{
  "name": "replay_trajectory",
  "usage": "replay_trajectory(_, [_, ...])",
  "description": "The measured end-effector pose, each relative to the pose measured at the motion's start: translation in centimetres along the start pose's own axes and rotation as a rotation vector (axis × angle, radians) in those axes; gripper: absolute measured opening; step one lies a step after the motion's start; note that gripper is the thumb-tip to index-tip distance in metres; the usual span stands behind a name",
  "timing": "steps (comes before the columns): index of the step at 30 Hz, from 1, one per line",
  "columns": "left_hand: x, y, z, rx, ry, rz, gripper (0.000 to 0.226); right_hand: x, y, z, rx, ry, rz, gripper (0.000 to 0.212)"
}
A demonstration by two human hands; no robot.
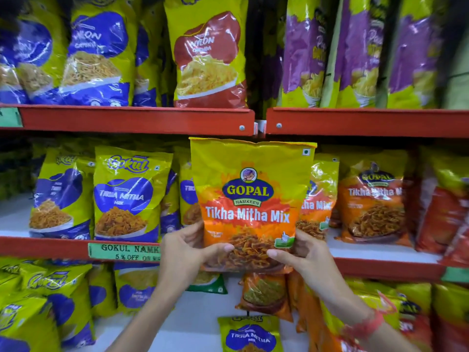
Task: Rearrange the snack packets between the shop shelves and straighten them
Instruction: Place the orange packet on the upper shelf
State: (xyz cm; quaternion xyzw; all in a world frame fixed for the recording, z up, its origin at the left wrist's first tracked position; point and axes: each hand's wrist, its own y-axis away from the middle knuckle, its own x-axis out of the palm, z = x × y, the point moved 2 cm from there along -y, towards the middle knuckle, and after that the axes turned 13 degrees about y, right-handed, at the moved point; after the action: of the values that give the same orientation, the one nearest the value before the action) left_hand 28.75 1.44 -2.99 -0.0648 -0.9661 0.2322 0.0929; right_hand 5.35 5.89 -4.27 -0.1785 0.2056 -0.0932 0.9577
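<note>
A yellow and orange Gopal Tikha Mitha Mix packet (250, 189) is held upright in front of the middle shelf (50, 246). My left hand (186, 250) grips its lower left corner and my right hand (298, 254) grips its lower right corner, thumbs on the front. Behind it on the right stand more Gopal packets (373, 199). To the left on the same shelf stand blue and yellow Gokul Tikha Mitha packets (127, 194).
The top shelf (137, 118) carries blue, red (210, 57) and purple (304, 47) packets. The bottom shelf holds Gokul packets (53, 301) at left, orange packets (266, 293) in the middle and a Gokul packet (250, 335) lying in front. A green price label (124, 251) is on the shelf edge.
</note>
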Motion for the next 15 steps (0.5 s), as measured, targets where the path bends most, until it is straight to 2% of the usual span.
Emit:
replay_trajectory(8, [12.5,-0.7,1.3,-0.044,0.096,0.14,0.055,-13.2,2.6,-2.2,0.015,0.09,-0.13,0.047])
replay_trajectory(12, [19.8,-1.5,2.4,-0.031,0.1,0.222,0.029,-19.7,3.2,-3.4,0.022,0.073,-0.21,0.038])
replay_trajectory(15, [24.8,-2.6,3.7,-0.029,0.074,0.244,0.031,-23.9,2.7,-5.3,0.043,0.083,-0.257,0.041])
